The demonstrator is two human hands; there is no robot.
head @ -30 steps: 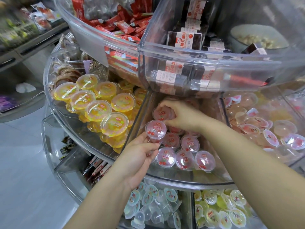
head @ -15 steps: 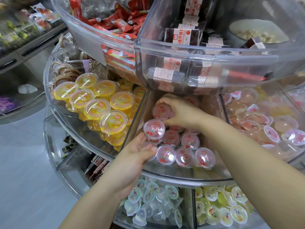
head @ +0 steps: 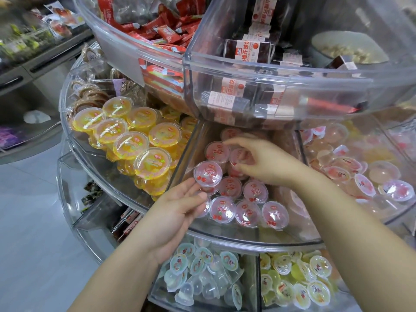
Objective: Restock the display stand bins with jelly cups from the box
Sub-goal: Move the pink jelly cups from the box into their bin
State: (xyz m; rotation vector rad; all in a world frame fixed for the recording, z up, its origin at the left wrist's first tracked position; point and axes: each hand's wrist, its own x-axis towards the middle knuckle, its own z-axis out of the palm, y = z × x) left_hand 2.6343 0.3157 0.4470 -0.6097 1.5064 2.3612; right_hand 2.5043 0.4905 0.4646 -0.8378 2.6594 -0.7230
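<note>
change: your right hand [head: 258, 163] has let go of the rear red jelly cup [head: 217, 150], fingers loose | left hand [head: 177, 206] touches the raised cup [head: 208, 173], straight-fingered | middle bin [head: 225, 233] filling

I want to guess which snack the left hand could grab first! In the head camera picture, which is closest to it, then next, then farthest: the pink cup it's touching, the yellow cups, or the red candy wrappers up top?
1. Pink jelly cup: at the left hand's fingertips, middle bin.
2. Yellow jelly cups: bin to the left.
3. Red candy wrappers: top tier, farthest.
</note>
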